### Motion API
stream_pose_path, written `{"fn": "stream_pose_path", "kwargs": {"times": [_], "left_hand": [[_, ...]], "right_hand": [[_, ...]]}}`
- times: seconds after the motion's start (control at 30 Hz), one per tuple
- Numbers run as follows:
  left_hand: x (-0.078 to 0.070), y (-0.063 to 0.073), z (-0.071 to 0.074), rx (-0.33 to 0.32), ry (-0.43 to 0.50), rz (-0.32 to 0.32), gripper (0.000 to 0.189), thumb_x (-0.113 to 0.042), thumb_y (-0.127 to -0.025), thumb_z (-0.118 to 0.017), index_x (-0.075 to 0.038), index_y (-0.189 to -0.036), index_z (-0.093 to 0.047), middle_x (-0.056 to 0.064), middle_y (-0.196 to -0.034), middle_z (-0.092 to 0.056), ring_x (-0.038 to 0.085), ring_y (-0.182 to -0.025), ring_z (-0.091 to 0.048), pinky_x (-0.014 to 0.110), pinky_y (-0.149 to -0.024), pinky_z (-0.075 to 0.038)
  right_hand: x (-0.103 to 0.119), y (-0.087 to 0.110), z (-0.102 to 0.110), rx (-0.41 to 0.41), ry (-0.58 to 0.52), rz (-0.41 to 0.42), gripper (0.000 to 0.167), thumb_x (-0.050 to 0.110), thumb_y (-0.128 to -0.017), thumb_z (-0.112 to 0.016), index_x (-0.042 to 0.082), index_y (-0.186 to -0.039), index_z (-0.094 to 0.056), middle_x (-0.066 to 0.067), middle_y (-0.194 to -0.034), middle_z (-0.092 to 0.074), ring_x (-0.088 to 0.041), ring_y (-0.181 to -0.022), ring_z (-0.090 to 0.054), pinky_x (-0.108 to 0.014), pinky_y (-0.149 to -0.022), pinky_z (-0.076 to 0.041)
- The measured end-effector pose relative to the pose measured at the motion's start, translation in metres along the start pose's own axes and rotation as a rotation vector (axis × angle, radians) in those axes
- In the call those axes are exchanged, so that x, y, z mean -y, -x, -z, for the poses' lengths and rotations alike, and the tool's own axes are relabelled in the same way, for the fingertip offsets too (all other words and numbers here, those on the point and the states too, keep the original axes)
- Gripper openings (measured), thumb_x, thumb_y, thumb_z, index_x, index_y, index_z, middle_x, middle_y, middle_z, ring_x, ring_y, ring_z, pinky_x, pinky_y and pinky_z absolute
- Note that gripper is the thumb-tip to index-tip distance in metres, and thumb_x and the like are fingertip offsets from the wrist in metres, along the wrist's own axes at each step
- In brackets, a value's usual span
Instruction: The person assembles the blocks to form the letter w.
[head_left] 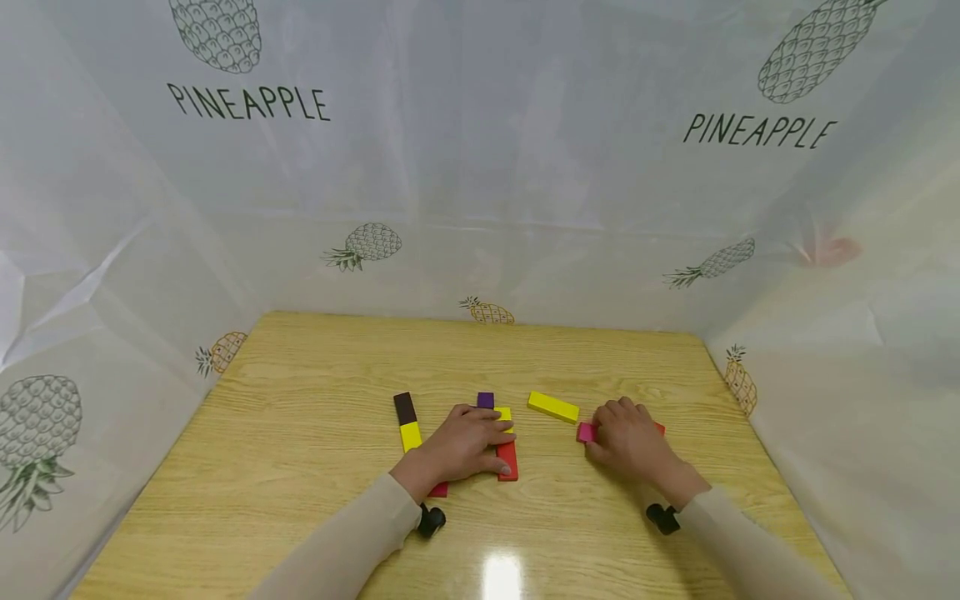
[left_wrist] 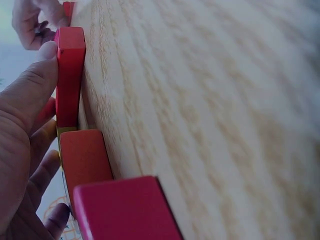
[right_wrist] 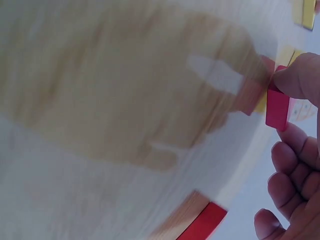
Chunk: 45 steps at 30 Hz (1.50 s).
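Observation:
My left hand [head_left: 463, 442] rests over a line of blocks, fingers spread. Its thumb touches a red block [head_left: 507, 463], and its fingers lie across a yellow block [head_left: 504, 413] at the red one's far end. A purple block [head_left: 486, 400] shows just beyond these fingers. My right hand [head_left: 632, 440] pinches a small pink block [right_wrist: 278, 110] between thumb and index finger, its other fingers curled loosely. Partly hidden behind that hand is another red block [head_left: 660, 429]. A long yellow block [head_left: 553, 407] lies between the two hands, slightly farther away.
Left of the left hand runs a row with a dark brown block [head_left: 405, 408], a yellow block [head_left: 410, 436], an orange block [left_wrist: 86, 159] and a magenta block [left_wrist: 127, 210], partly covered by the wrist. White pineapple-print sheeting [head_left: 480, 167] encloses the wooden table [head_left: 337, 358].

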<state>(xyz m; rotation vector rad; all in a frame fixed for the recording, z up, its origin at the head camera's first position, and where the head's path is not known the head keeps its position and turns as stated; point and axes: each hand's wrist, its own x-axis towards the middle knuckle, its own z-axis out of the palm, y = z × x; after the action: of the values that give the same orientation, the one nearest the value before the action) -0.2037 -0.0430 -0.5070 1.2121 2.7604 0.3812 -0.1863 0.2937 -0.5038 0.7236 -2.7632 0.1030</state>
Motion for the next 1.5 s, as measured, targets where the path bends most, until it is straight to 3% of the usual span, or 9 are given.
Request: {"fn": "stream_pose_path", "kwargs": {"times": [0.4,0.73,1.5], "left_hand": [[-0.001,0.0,0.0,-0.001,-0.01,0.0,0.057,-0.057,-0.101,-0.063,-0.028,-0.15,-0.062,-0.008,-0.158,-0.055,0.018,-0.153,-0.042,0.048,-0.121,-0.032],[0.0,-0.001,-0.001,0.0,-0.009,0.01,0.058,-0.059,-0.1,-0.063,-0.029,-0.15,-0.062,-0.009,-0.158,-0.055,0.017,-0.153,-0.042,0.048,-0.121,-0.031],[0.001,-0.002,-0.003,-0.015,0.003,0.003,0.058,-0.058,-0.1,-0.064,-0.028,-0.149,-0.063,-0.008,-0.158,-0.054,0.017,-0.154,-0.041,0.049,-0.123,-0.03]], "right_hand": [[0.037,0.001,0.0,0.043,-0.007,0.067,0.023,0.029,-0.086,-0.079,0.014,-0.09,-0.063,0.005,-0.084,-0.055,-0.016,-0.081,-0.043,-0.034,-0.075,-0.036],[0.06,-0.001,-0.005,0.039,-0.04,0.124,0.024,0.034,-0.086,-0.08,0.015,-0.094,-0.066,0.006,-0.088,-0.059,-0.015,-0.085,-0.047,-0.034,-0.076,-0.041],[0.085,0.0,-0.009,0.065,-0.096,0.21,0.025,0.037,-0.089,-0.079,0.018,-0.098,-0.067,0.009,-0.092,-0.059,-0.011,-0.088,-0.046,-0.03,-0.078,-0.04]]}}
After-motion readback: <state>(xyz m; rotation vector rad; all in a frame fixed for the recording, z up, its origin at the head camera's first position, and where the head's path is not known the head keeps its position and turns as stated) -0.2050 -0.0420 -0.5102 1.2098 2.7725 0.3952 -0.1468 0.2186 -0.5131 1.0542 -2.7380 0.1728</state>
